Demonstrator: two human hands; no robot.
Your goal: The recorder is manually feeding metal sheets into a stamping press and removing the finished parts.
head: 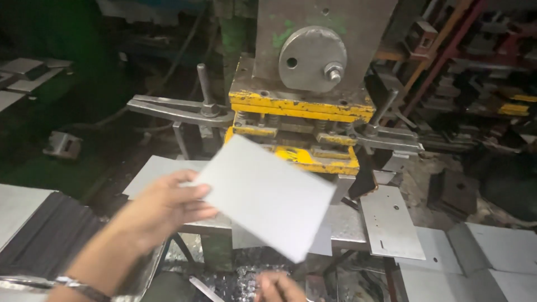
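1. The left hand (pixel 168 204) pinches a flat grey metal sheet (pixel 265 198) by its left edge, thumb on top and fingers underneath. The sheet is held in the air, tilted, in front of the press and above the work table.
2. The right hand (pixel 277 288) shows only at the bottom edge of the view, below the sheet and not touching it. Its fingers look curled, but I cannot tell whether it holds anything.
3. To handle the sheet well, in my judgement, the grip should stay on the edge, the sheet should be levelled before it nears the yellow die block (pixel 302 131), and the fingers should keep clear of the gap under it.
4. The work table (pixel 162 168) lies just behind the sheet. A punched metal plate (pixel 391 221) with small holes rests to the right on it.
5. A stack of dark sheets (pixel 47 235) sits at the left, and more grey sheets (pixel 492 257) lie at the lower right.
6. No packages or labels can be made out. The only markings are chipped yellow paint on the press and green smears on its grey upper body (pixel 319 39).
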